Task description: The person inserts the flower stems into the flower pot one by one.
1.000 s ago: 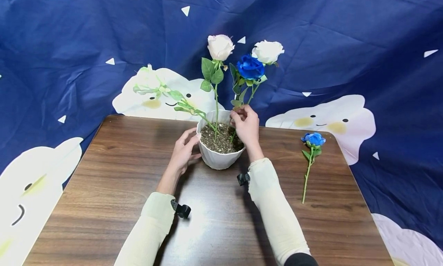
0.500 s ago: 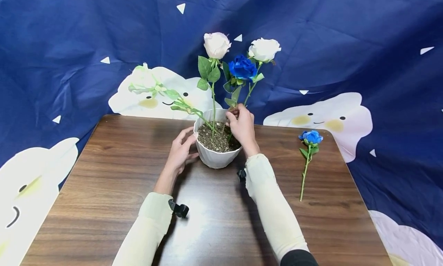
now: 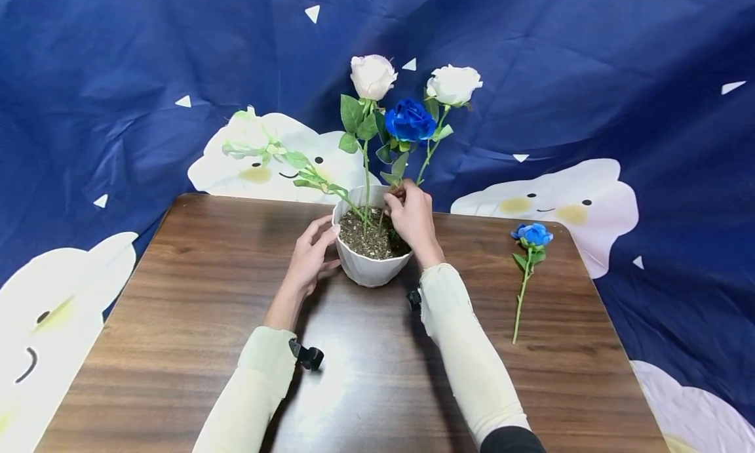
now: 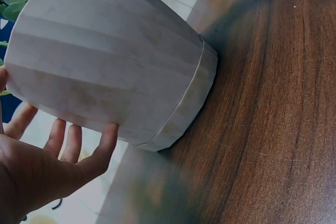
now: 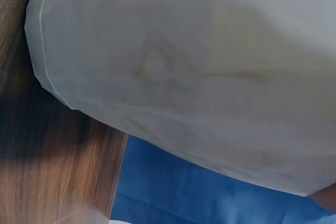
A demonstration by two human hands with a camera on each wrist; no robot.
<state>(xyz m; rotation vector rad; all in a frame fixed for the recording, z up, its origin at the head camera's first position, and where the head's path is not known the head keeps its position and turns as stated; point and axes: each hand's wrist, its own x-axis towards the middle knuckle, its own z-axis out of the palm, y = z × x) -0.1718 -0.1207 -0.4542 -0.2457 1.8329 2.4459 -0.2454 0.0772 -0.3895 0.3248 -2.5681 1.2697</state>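
A white faceted flowerpot [image 3: 373, 269] filled with dark soil [image 3: 368, 240] stands on the table. Its left side is touched by my left hand [image 3: 307, 256]; the left wrist view shows the spread fingertips [image 4: 109, 132] against the wall. My right hand [image 3: 413, 220] reaches over the right part of the rim and pinches the stem of an upright blue rose [image 3: 409, 120]. That stem's lower end is largely hidden by the hand. A pale pink rose [image 3: 373, 77] and a white rose [image 3: 454, 86] rise from the pot, and a whitish-green flower [image 3: 248, 135] leans left.
A second blue rose [image 3: 533, 235] lies on the right part of the brown wooden table [image 3: 194, 295]. Behind hangs a dark blue cloth [image 3: 236, 46] with smiling clouds. The right wrist view is mostly filled by the pot's wall.
The right hand and the pinched blue rose have shifted left, and the bloom now sits slightly lower, apart from the white rose. The left hand stays at the pot.
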